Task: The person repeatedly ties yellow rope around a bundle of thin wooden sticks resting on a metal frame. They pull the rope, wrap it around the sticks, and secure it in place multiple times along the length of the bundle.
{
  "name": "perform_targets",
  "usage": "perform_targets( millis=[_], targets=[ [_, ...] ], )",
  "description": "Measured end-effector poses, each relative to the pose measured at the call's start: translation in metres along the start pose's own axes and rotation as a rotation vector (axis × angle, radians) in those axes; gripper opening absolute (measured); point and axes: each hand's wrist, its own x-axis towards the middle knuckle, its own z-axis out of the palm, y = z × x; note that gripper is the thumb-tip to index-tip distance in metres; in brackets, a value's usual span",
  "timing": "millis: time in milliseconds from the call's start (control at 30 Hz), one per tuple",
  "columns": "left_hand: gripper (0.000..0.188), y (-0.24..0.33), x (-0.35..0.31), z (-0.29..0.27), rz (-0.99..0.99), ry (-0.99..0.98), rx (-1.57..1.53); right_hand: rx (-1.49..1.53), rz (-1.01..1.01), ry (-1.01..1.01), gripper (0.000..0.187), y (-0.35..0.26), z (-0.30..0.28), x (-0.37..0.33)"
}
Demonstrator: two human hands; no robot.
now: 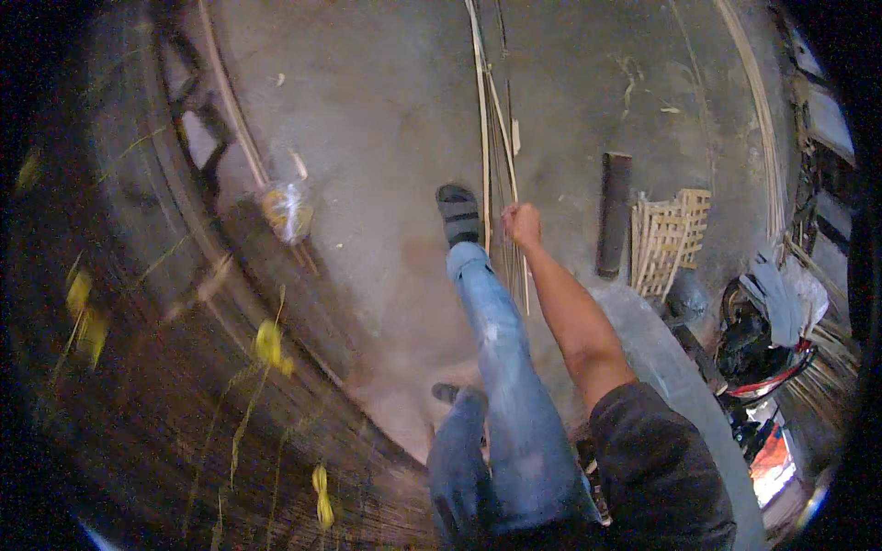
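Note:
My right hand point(522, 225) is closed around a long, thin bamboo strip point(504, 147). Below the fist the strip's lower end sticks out, while its upper part runs up along the concrete floor. Beside it lie more pale bamboo strips point(484, 138), stretching to the top of the view. My foot in a dark strapped sandal point(458, 213) stands just left of these strips, close to the hand. The left hand does not show.
Dark bundled strips with yellow ties point(268, 346) fill the left side. Near them is a clear plastic bag point(287, 213). On the right are a dark board point(614, 216), a woven bamboo panel point(671, 241), grey cloth point(774, 298) and long strips point(755, 87).

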Motion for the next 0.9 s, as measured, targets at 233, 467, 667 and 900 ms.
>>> perform_targets(
  millis=[233,467,667,900],
  targets=[
    [0.048,0.063,0.106,0.113,-0.021,-0.097,0.045,-0.363,0.095,-0.095,0.019,0.004,0.097,0.169],
    [0.049,0.074,0.115,0.087,0.035,-0.151,0.09,-0.414,0.241,-0.403,0.015,0.017,0.059,0.068],
    [0.05,0.039,0.058,-0.018,0.03,-0.092,0.123,0.296,0.11,0.104,0.023,-0.016,-0.118,-0.157],
    [0.059,-0.007,-0.076,0.012,0.212,-0.209,-0.844,0.496,-0.241,0.54,0.021,-0.203,-0.373,-0.172]
  ],
)
